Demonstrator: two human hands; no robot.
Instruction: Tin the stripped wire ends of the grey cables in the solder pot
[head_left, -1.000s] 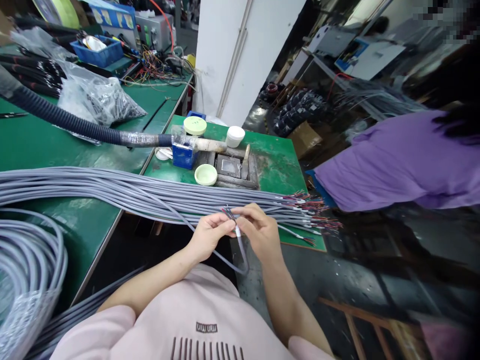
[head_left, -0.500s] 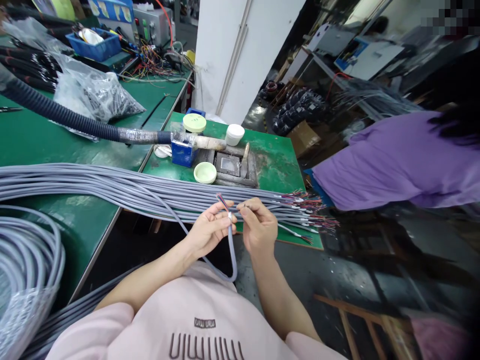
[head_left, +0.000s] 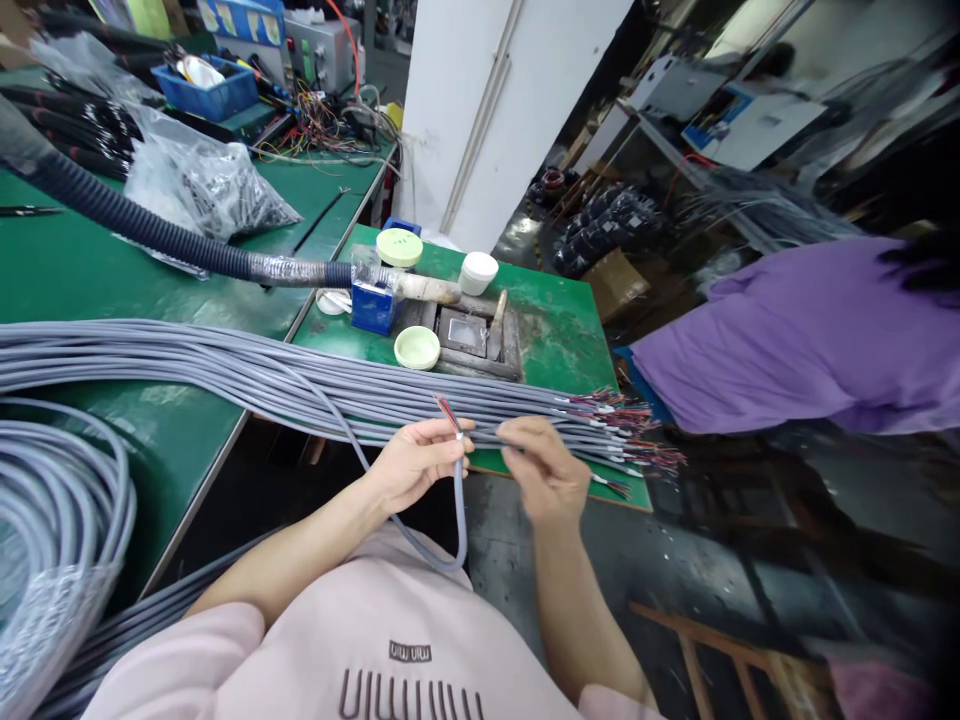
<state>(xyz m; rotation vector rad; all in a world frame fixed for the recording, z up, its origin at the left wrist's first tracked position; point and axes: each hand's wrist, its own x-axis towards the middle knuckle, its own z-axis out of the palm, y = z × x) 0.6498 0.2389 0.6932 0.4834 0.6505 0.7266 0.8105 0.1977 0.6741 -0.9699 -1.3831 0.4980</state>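
Note:
My left hand [head_left: 420, 462] pinches a grey cable [head_left: 459, 500] just below its stripped end, between thumb and fingers. Thin coloured wires [head_left: 448, 410], some red and dark, stick up from a white band at the end of the sheath. From the hand, the cable loops down in front of my shirt. To the right and apart from it, my right hand [head_left: 551, 470] is raised with fingers bent and a gap between thumb and forefinger; I see nothing in it. Behind both hands lies a long bundle of grey cables [head_left: 360, 385], their stripped ends [head_left: 630, 430] fanned out at the right.
On the green table stand a solder pot [head_left: 466, 330], a light green dish [head_left: 417, 347], a white tub [head_left: 478, 270] and a ribbed hose [head_left: 187, 248]. Coiled cable [head_left: 67, 500] lies at left. A person in a purple top [head_left: 780, 330] is at right.
My right hand has drawn away from the wire end, to the right and slightly down, and its fingers have parted. My left hand still holds the cable. The view has shifted slightly.

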